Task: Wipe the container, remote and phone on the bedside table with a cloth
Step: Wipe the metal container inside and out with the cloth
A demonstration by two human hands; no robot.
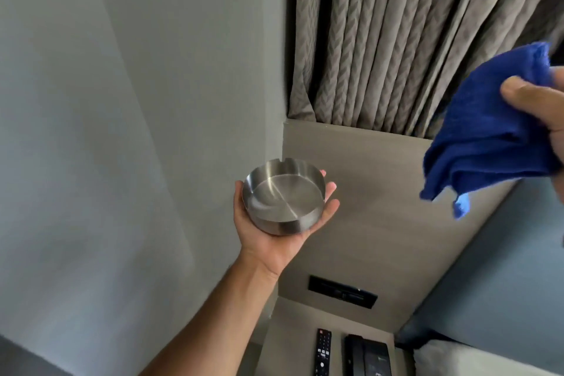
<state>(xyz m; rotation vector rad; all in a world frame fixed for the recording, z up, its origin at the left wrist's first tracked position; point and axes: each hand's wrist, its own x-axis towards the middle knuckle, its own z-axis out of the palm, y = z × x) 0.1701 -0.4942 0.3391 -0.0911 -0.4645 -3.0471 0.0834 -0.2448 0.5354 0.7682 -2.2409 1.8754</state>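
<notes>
My left hand (274, 238) holds a round brushed-steel container (282, 197) from below, raised in front of the wall, its open side tilted toward me. Up at the right edge my right hand (540, 107) grips a blue cloth (488, 137), which hangs loose and apart from the container. Far below, a black remote (322, 351) lies on the bedside table (290, 333). Beside the remote sits a black phone (367, 356) with its handset, partly cut off by the bottom edge.
A wooden panel (366, 207) rises behind the table, with a dark socket strip (341, 291) set low in it. Patterned curtains (412, 33) hang above. A grey wall fills the left. A blue headboard (503, 268) and a white pillow (476, 357) lie at the lower right.
</notes>
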